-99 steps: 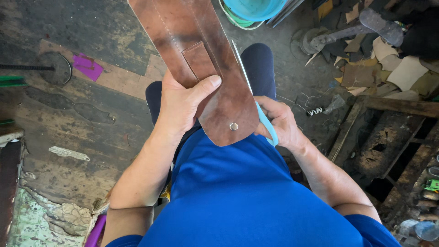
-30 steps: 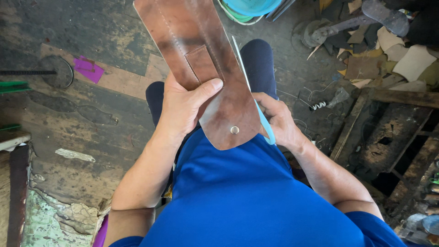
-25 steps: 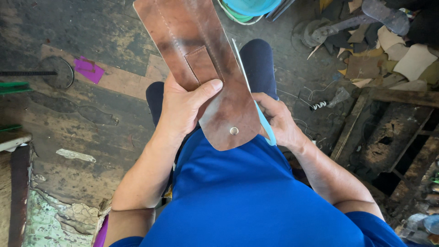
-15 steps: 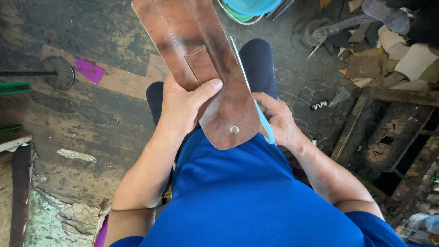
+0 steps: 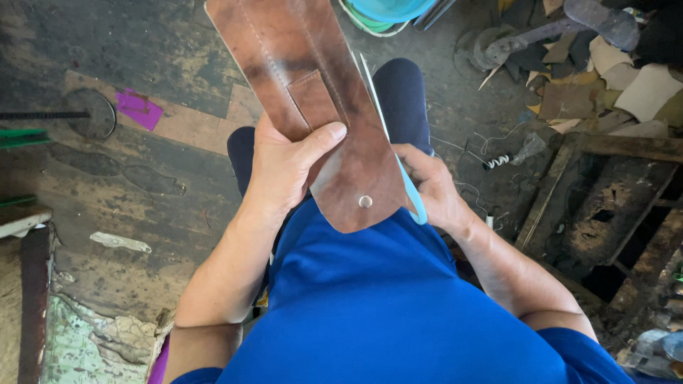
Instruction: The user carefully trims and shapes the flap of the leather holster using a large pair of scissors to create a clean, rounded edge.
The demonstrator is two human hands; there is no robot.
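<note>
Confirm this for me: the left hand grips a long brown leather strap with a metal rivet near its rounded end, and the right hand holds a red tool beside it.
Not quite. In the head view the tool in the right hand is light blue, not red. The rest holds: the left hand grips the brown leather strap, with a metal rivet near its rounded end.

No packages, labels, signs, screens.

A dark, stained floor is lying under even daylight, a purple scrap resting on a pale wooden plank. Leather offcuts are piling up beside a blackened wooden frame at right.
</note>
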